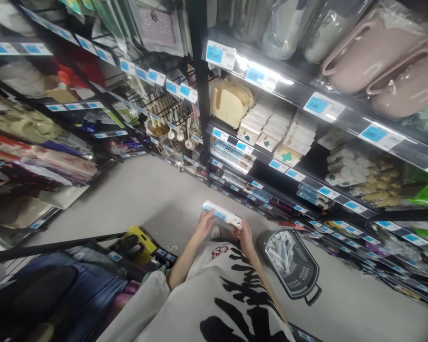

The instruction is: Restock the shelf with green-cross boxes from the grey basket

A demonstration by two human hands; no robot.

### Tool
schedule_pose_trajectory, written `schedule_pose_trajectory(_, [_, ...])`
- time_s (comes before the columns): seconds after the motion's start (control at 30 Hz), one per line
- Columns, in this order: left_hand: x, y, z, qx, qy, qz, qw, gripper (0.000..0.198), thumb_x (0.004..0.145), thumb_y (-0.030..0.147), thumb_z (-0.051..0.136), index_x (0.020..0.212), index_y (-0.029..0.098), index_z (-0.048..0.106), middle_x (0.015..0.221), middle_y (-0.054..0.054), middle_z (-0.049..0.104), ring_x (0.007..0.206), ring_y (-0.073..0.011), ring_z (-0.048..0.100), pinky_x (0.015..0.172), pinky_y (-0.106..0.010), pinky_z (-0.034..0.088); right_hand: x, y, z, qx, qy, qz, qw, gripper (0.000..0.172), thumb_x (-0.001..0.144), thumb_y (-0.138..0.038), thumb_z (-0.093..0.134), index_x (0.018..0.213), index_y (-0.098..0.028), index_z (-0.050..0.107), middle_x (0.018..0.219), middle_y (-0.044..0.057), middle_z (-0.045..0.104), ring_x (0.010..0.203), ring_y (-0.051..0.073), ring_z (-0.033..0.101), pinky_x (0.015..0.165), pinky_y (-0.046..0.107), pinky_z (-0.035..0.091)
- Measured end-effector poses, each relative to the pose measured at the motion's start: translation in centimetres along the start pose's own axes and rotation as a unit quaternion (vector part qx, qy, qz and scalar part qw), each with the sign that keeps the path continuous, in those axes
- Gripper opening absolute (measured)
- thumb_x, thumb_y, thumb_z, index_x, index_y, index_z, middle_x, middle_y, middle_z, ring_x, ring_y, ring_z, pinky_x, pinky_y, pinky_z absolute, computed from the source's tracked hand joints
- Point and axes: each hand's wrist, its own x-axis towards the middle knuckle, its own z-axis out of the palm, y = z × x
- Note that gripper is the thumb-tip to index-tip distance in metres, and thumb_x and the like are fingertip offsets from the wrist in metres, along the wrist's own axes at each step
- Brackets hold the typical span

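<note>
A white and blue wrapped roll, its exact kind too small to read, is held level in front of my body. My left hand closes round its left end, and my right hand grips the right end. On the floor to my right stands a dark grey shopping basket with several similar white and blue rolls in it. More packs of rolls lie on the shelf in front of me.
Tall shelves with price tags rise ahead and to the right. White boxed packs and pink jugs sit on them. Grey floor runs along the aisle. At the lower left is a rack with dark blue items; goods fill the left shelves.
</note>
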Motion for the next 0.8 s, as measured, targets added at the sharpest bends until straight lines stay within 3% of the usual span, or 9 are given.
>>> schedule_pose_trajectory(0.23, [0.4, 2.4, -0.6, -0.019, -0.002, 0.026, 0.999, 0.062, 0.069, 0.04, 0.088, 0.124, 0.025, 0.063, 0.124, -0.008, 0.069, 0.111, -0.0231, 0.067, 0.095, -0.035, 0.049, 0.3, 0.0, -0.4, 0.004, 0.031, -0.002, 1.0, 0.051, 0.075, -0.071, 0.072, 0.082, -0.022, 0.064, 0.062, -0.002, 0.066, 0.045, 0.013, 0.053, 0.049, 0.028, 0.048])
schedule_pose_trajectory(0.4, [1.0, 2.8, -0.6, 0.065, 0.003, 0.014, 0.998, 0.054, 0.068, 0.041, 0.087, 0.113, 0.02, 0.066, 0.099, -0.006, 0.072, 0.097, -0.0222, 0.068, 0.082, -0.031, 0.049, 0.3, -0.3, -1.1, 0.019, 0.054, 0.049, 0.997, 0.05, 0.072, -0.069, 0.075, 0.08, -0.021, 0.067, 0.05, -0.005, 0.057, 0.044, 0.014, 0.05, 0.052, 0.03, 0.051])
schedule_pose_trajectory(0.5, [1.3, 2.0, -0.4, 0.101, 0.037, 0.008, 0.994, 0.051, 0.064, 0.037, 0.088, 0.106, 0.019, 0.066, 0.086, -0.004, 0.071, 0.085, -0.0192, 0.067, 0.076, -0.029, 0.047, 0.3, 0.0, -1.5, 0.017, 0.051, 0.062, 0.997, 0.05, 0.072, -0.07, 0.074, 0.079, -0.021, 0.067, 0.043, -0.008, 0.048, 0.042, 0.013, 0.048, 0.053, 0.029, 0.052])
schedule_pose_trajectory(0.63, [1.7, 0.7, -0.3, 0.108, 0.102, 0.015, 0.989, 0.047, 0.06, 0.031, 0.085, 0.101, 0.019, 0.066, 0.089, -0.004, 0.073, 0.082, -0.0185, 0.067, 0.076, -0.029, 0.047, 0.2, 0.8, -2.0, 0.01, 0.042, 0.067, 0.997, 0.049, 0.076, -0.069, 0.072, 0.08, -0.021, 0.067, 0.039, -0.01, 0.039, 0.042, 0.014, 0.048, 0.053, 0.028, 0.052])
schedule_pose_trajectory(0.8, [1.7, 0.3, -0.7, 0.109, 0.103, 0.033, 0.988, 0.039, 0.059, 0.028, 0.078, 0.095, 0.02, 0.068, 0.089, -0.003, 0.072, 0.079, -0.0176, 0.066, 0.074, -0.029, 0.047, 0.3, 1.1, -2.2, 0.015, 0.044, 0.066, 0.997, 0.048, 0.078, -0.067, 0.072, 0.081, -0.02, 0.066, 0.042, -0.01, 0.041, 0.044, 0.012, 0.048, 0.056, 0.028, 0.053])
